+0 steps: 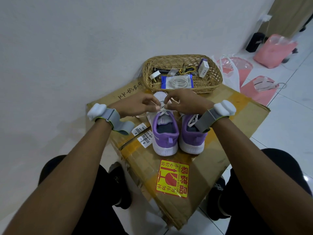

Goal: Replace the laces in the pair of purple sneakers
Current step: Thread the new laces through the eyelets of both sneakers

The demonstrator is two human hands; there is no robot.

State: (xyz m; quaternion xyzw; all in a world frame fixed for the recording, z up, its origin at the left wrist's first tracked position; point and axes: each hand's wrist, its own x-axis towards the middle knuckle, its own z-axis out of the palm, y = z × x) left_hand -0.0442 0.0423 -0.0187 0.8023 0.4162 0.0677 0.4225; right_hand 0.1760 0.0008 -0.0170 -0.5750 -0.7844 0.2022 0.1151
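Here both hands meet over the front half of the left sneaker, which stands heel toward the person on a taped cardboard box. The left hand has its fingers curled in, and its thumb and forefinger pinch a white lace just above the shoe's tongue. The right hand is curled as well, its fingertips drawn together on the same lace a little further toward the toe, so the two hands almost touch. How many eyelets the lace runs through is too small to tell. The right sneaker stands just beside the first one, also heel toward the person, with a loose white lace lying across its tongue; the grey strap of the right wristband hangs over its opening. Each wrist carries a grey band with a white block on it. Behind the shoes, at the far edge of the box, sits a wicker basket holding a clear packet of coiled white cord, a small white carton and other small items. A red and yellow fragile sticker lies on the near part of the box, and pink bags stand on the tiled floor to the right.
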